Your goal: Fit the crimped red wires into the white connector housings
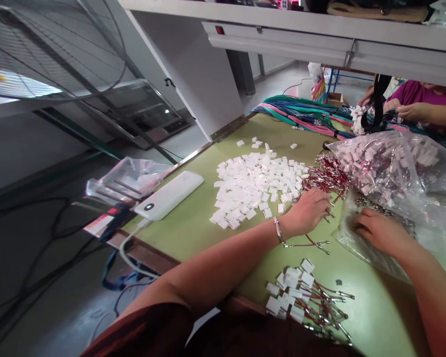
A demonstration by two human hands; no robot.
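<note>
My left hand [307, 212], a bracelet on its wrist, is at the near edge of a pile of short red wires with metal terminals [325, 173]. Its fingers are curled together, and what they hold is hidden; metal wire ends show just below them. My right hand [384, 235] rests at a clear plastic bag [351, 235] containing small metal parts, its fingers bent inward and their tips partly hidden. White plastic connector housings [256, 181] lie in a heap left of my left hand. Nearer me lies a bunch of white housings with red wires attached [292, 290].
A white power bank [171, 196] with a cable lies at the table's left edge. A larger bag of white pieces [394, 163] stands at the right. Wire bundles [301, 119] run along the back, where a co-worker's hands [412, 110] are busy. A shelf [319, 20] hangs overhead.
</note>
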